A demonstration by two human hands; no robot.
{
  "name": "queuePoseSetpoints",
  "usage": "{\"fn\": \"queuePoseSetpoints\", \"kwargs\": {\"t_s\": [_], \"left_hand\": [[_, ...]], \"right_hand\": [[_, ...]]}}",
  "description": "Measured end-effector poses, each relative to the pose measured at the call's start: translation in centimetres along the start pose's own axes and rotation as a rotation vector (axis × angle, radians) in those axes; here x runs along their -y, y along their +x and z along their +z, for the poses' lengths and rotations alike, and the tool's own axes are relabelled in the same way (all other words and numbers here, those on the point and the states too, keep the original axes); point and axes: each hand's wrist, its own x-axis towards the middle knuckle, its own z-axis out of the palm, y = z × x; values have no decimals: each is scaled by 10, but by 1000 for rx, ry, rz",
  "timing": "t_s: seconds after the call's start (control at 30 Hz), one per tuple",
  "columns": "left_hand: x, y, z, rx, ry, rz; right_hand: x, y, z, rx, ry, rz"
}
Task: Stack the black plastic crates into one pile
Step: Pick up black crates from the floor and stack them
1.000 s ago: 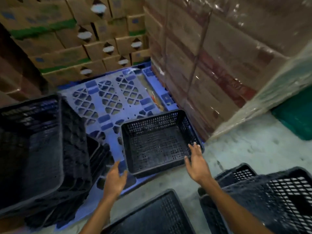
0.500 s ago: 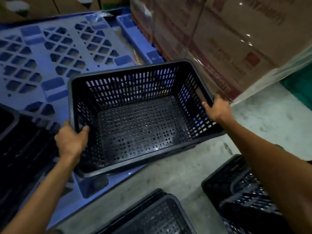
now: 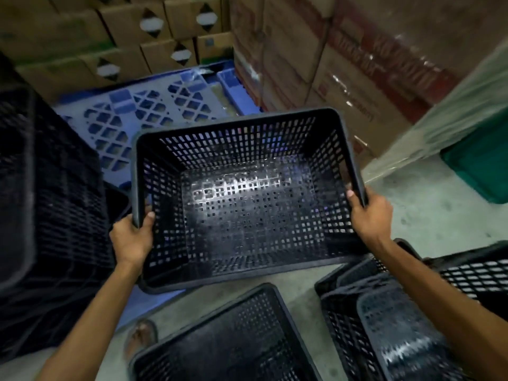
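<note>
I hold one empty black perforated crate [image 3: 247, 204] in mid-air, upright, in the centre of view. My left hand [image 3: 132, 240] grips its left rim near the front corner, and my right hand [image 3: 369, 215] grips its right rim. A tall pile of nested black crates [image 3: 52, 215] stands at the left, beside the held crate. Another black crate [image 3: 228, 342] lies on the floor below it, and a cluster of black crates [image 3: 384, 320] sits at the lower right under my right forearm.
A blue plastic pallet [image 3: 154, 111] lies on the floor behind the held crate. Stacked cardboard boxes [image 3: 170, 37] rise at the back, and a plastic-wrapped box stack [image 3: 357, 64] at the right. A green bin [image 3: 478, 166] is at the far right. My sandalled foot [image 3: 141, 338] is on the concrete floor.
Both hands reached the crate on the pallet and closed on its side rims. The crate has since come up off the pallet and toward me.
</note>
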Motion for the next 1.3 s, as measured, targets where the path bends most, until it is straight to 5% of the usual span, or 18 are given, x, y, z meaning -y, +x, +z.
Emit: {"fn": "queuePoseSetpoints", "kwargs": {"t_s": [0.23, 0.53, 0.97, 1.3], "left_hand": [[-64, -109, -174, -93, 51, 79], [1, -252, -303, -149, -8, -124], [146, -393, -317, -26, 156, -332], [228, -382, -246, -3, 138, -392]], "right_hand": [[72, -91, -153, -1, 134, -18], [103, -195, -230, 252, 200, -31], [18, -332, -192, 492, -119, 52], [-30, -344, -115, 487, -179, -19]]}}
